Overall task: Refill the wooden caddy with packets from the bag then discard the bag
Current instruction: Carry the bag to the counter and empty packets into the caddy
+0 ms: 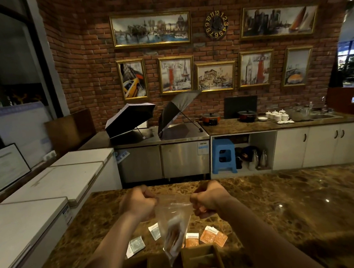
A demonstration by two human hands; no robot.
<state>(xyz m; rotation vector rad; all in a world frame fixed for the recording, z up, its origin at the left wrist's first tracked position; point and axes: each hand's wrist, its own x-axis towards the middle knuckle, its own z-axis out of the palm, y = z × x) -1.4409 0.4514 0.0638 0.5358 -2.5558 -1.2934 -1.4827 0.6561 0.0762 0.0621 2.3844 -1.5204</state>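
Observation:
I hold a clear plastic bag [174,222] up over the marble counter. My left hand [138,203] grips its top left corner and my right hand [210,198] its top right corner, both fists closed. The bag hangs down, blurred, with packets inside near its bottom. Below it, at the bottom edge, sits the wooden caddy [201,259] with orange packets in a compartment. Loose packets lie on the counter: white ones [135,244] to the left and orange ones [213,237] to the right.
The brown marble counter [292,209] stretches right. White chest freezers [40,206] stand at the left. Across the aisle are a steel cabinet with two open umbrellas [149,117], a blue stool [223,155], pots, cups and a sink.

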